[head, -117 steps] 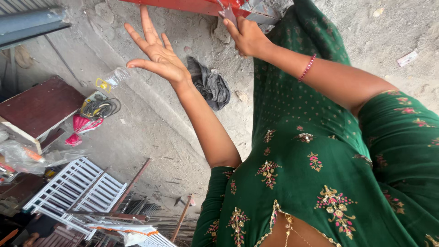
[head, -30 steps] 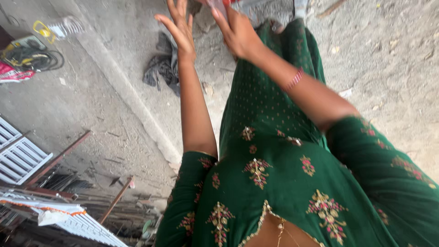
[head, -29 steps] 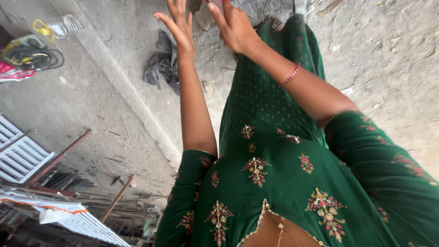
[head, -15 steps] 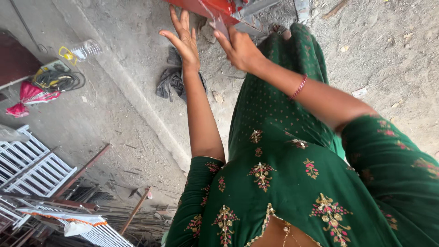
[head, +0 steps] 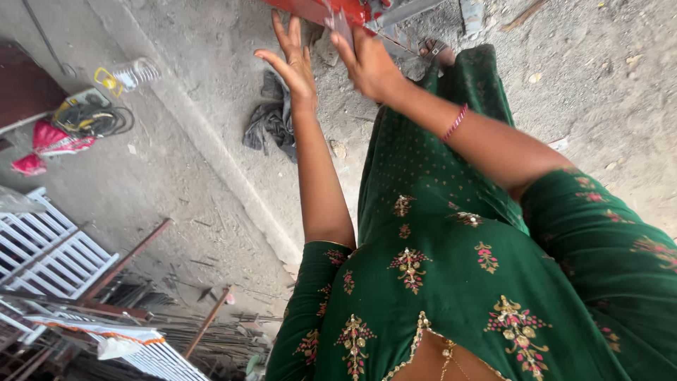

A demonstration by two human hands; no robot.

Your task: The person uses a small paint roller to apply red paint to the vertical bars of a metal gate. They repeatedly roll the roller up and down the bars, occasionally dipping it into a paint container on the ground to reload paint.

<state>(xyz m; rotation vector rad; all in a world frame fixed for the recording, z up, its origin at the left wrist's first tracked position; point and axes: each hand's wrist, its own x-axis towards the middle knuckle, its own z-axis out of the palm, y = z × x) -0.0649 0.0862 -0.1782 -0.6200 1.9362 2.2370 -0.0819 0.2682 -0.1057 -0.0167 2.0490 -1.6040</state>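
- A red metal piece [head: 317, 8] at the top edge of the view, held out ahead of the body, is being worked on; the step in hand is judged to be steadying it.
- The right hand [head: 367, 63] is closed around a thin grey part hanging just below the red piece.
- The left hand [head: 293, 60] is spread flat, fingers apart, grasping nothing, its fingertips just under the red piece.
- The next move is judged to call for a firm right-hand grip, with the left palm brought up as support.
- Compared with half a second ago, the hands are placed much the same; the bottle [head: 130, 73] and dark rag [head: 271, 120] on the floor appear shifted.
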